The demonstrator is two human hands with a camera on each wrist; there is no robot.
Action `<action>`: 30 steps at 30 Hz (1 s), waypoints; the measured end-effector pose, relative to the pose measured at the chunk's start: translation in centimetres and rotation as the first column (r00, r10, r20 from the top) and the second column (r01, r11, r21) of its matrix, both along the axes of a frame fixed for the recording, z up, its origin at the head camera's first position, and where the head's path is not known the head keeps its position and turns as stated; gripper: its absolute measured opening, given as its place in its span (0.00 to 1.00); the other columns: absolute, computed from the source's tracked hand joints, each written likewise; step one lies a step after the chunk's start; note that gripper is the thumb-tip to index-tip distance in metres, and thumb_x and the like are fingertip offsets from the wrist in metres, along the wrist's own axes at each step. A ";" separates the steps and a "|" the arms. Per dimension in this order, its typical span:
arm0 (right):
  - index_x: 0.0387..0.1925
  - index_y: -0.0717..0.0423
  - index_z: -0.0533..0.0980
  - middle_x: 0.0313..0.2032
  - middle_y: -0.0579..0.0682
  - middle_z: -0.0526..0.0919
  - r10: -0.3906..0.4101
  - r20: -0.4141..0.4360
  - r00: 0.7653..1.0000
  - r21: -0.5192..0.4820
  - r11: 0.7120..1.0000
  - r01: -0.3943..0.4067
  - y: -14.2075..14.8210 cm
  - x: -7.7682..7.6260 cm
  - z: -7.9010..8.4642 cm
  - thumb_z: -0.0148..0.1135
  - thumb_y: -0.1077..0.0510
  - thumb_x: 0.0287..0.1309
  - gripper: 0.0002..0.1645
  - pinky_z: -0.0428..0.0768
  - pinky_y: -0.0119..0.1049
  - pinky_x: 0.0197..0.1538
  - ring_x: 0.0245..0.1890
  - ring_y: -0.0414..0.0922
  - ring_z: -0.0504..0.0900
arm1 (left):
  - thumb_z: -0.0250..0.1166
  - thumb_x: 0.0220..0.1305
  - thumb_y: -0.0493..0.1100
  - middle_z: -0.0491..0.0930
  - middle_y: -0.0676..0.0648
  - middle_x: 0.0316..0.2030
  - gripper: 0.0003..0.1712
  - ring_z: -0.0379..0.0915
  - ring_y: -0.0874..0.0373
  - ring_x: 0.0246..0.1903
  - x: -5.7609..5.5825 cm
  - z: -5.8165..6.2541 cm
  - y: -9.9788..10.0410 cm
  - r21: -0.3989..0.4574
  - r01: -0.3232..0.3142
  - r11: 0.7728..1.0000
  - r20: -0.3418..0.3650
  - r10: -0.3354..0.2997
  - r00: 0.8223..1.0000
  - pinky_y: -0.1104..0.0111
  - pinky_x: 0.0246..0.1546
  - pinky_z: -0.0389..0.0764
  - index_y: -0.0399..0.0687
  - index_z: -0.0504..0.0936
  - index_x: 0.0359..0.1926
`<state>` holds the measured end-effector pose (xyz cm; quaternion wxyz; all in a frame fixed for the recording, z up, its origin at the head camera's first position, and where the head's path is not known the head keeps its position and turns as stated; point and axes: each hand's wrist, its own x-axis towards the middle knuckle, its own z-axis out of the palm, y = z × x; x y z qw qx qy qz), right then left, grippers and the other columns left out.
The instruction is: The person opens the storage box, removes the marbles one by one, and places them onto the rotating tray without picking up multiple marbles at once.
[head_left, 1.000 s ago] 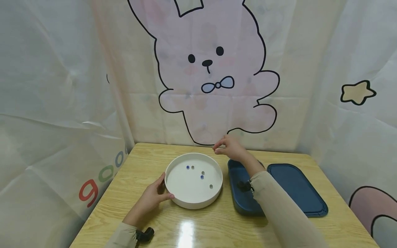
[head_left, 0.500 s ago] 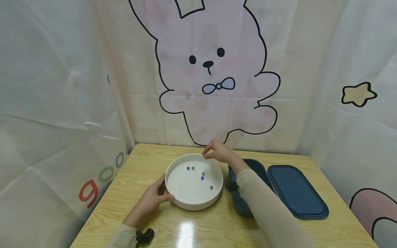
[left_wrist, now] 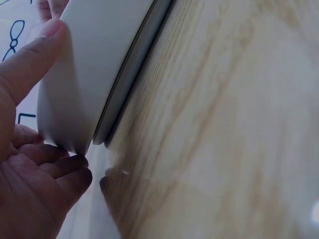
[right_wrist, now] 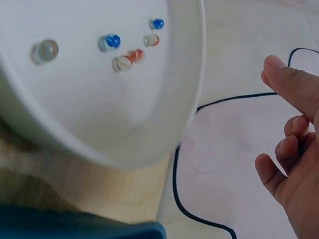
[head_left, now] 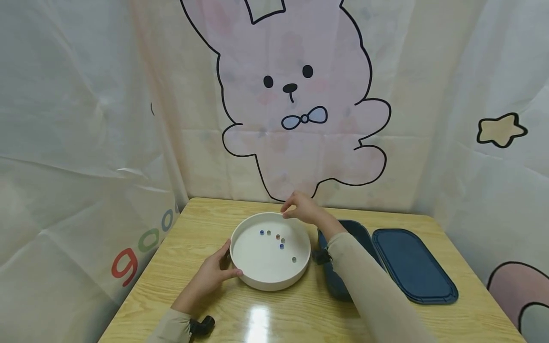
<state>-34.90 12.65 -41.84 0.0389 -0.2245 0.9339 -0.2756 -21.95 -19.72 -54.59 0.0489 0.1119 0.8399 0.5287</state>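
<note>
My left hand (head_left: 210,274) holds the left side of a white round dish (head_left: 257,264) on the table. In the left wrist view its thumb lies at the rim and the fingers bend against the outer wall. Several glass marbles lie apart or close together on the dish floor, among them a blue marble (right_wrist: 112,41) and a red-streaked marble (right_wrist: 137,55). Above the dish's far right rim hovers my right hand (head_left: 302,209). Nothing shows between its fingers in the right wrist view; thumb and index finger lie near each other, the others loosely bent.
A dark blue box (head_left: 336,281) stands right of the dish, partly hidden under the right sleeve (head_left: 369,281). Its matching flat blue lid (head_left: 416,267) lies farther right. Behind the wooden table (head_left: 223,314) hangs a printed cloth (head_left: 291,152).
My right hand has moved left from beyond the box to the dish's far rim. A red-streaked marble now lies in the dish among the others. The left hand has kept its hold.
</note>
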 end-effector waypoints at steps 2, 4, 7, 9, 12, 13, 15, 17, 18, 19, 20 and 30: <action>0.44 0.48 0.88 0.44 0.48 0.75 0.002 -0.019 1.000 0.010 1.000 -0.002 1.0 0.2 0.3 0.74 0.51 0.61 0.11 0.77 0.43 0.48 0.44 0.47 0.74 | 0.80 0.51 0.55 0.50 0.43 0.80 0.67 0.46 0.48 0.79 0.0 0.0 0.2 -0.016 -0.003 1.000 -0.007 0.003 1.000 0.50 0.78 0.52 0.44 0.48 0.81; 0.45 0.48 0.88 0.44 0.50 0.75 -0.001 -0.037 0.999 0.020 1.000 0.001 2.1 0.4 0.5 0.74 0.50 0.61 0.11 0.76 0.42 0.46 0.43 0.47 0.73 | 0.80 0.51 0.56 0.51 0.43 0.80 0.67 0.46 0.47 0.79 0.0 0.0 0.3 -0.033 -0.008 0.999 -0.009 0.008 1.000 0.50 0.78 0.52 0.43 0.49 0.81; 0.45 0.48 0.88 0.44 0.51 0.75 -0.007 -0.058 0.998 0.020 1.000 0.008 4.0 0.8 0.9 0.74 0.50 0.61 0.12 0.74 0.41 0.45 0.42 0.48 0.71 | 0.81 0.50 0.56 0.51 0.43 0.79 0.68 0.46 0.46 0.79 0.2 0.0 0.4 -0.052 -0.019 0.998 -0.002 0.019 1.000 0.50 0.78 0.51 0.43 0.49 0.81; 0.45 0.48 0.88 0.44 0.52 0.74 -0.008 -0.061 0.998 0.007 1.000 0.009 5.3 1.1 1.1 0.73 0.50 0.62 0.12 0.73 0.41 0.44 0.41 0.48 0.70 | 0.81 0.50 0.56 0.51 0.43 0.79 0.68 0.46 0.46 0.79 0.4 0.0 0.4 -0.054 -0.026 0.998 0.004 0.026 1.000 0.50 0.78 0.51 0.43 0.49 0.81; 0.45 0.47 0.88 0.42 0.53 0.73 -0.006 -0.082 0.997 -0.007 1.000 0.005 7.3 1.4 1.4 0.74 0.52 0.62 0.11 0.72 0.41 0.41 0.39 0.48 0.69 | 0.81 0.50 0.55 0.51 0.43 0.79 0.67 0.45 0.46 0.79 0.5 0.0 0.4 -0.049 -0.030 0.998 0.009 0.030 0.999 0.49 0.78 0.50 0.43 0.49 0.81; 0.44 0.47 0.88 0.41 0.54 0.74 -0.007 -0.094 0.996 0.001 1.000 0.007 8.0 1.6 1.4 0.74 0.52 0.62 0.10 0.71 0.41 0.40 0.38 0.48 0.69 | 0.81 0.50 0.55 0.51 0.42 0.79 0.67 0.45 0.46 0.79 0.5 0.1 0.4 -0.048 -0.032 0.998 0.008 0.032 0.999 0.49 0.78 0.50 0.43 0.49 0.81; 0.44 0.45 0.88 0.40 0.54 0.74 -0.015 -0.107 0.994 0.020 1.000 0.017 9.3 1.9 1.4 0.73 0.52 0.61 0.09 0.70 0.40 0.39 0.36 0.47 0.68 | 0.81 0.50 0.56 0.51 0.42 0.79 0.68 0.45 0.45 0.79 0.6 0.0 0.5 -0.051 -0.032 0.998 0.008 0.033 0.999 0.49 0.78 0.50 0.43 0.49 0.81; 0.43 0.44 0.88 0.38 0.53 0.73 -0.021 -0.128 0.992 0.049 0.998 0.028 10.6 2.2 1.2 0.74 0.52 0.60 0.09 0.69 0.39 0.37 0.34 0.46 0.67 | 0.81 0.50 0.56 0.50 0.41 0.79 0.68 0.45 0.44 0.79 0.5 0.0 0.5 -0.047 -0.030 0.998 0.012 0.030 0.999 0.48 0.78 0.50 0.42 0.49 0.81; 0.42 0.44 0.88 0.38 0.53 0.73 -0.023 -0.137 0.990 0.063 0.997 0.032 11.2 2.3 1.1 0.75 0.51 0.60 0.09 0.68 0.39 0.37 0.34 0.46 0.66 | 0.81 0.50 0.55 0.50 0.41 0.79 0.68 0.45 0.44 0.79 0.5 -0.1 0.6 -0.046 -0.032 0.998 0.014 0.033 0.999 0.48 0.78 0.50 0.42 0.49 0.81; 0.42 0.44 0.88 0.37 0.53 0.73 -0.027 -0.141 0.990 0.070 0.997 0.038 11.8 2.4 0.9 0.75 0.52 0.59 0.09 0.68 0.39 0.37 0.34 0.46 0.66 | 0.81 0.50 0.55 0.50 0.41 0.79 0.68 0.45 0.44 0.79 0.5 -0.1 0.6 -0.044 -0.033 0.998 0.016 0.034 0.999 0.48 0.78 0.50 0.41 0.49 0.81; 0.41 0.44 0.88 0.37 0.52 0.72 -0.028 -0.152 0.988 0.079 0.996 0.040 12.4 2.4 0.8 0.76 0.52 0.59 0.09 0.67 0.39 0.37 0.34 0.46 0.66 | 0.81 0.50 0.55 0.50 0.41 0.79 0.68 0.45 0.44 0.79 0.5 -0.2 0.6 -0.043 -0.034 0.999 0.017 0.035 0.999 0.48 0.78 0.50 0.41 0.49 0.81; 0.39 0.45 0.89 0.36 0.52 0.69 -0.110 -0.181 0.977 0.133 0.982 0.135 16.5 3.1 -1.6 0.77 0.54 0.56 0.08 0.61 0.42 0.37 0.35 0.49 0.62 | 0.80 0.51 0.55 0.51 0.39 0.79 0.67 0.46 0.42 0.78 0.5 0.2 0.5 -0.055 -0.036 0.998 0.001 0.036 0.999 0.46 0.77 0.51 0.41 0.49 0.81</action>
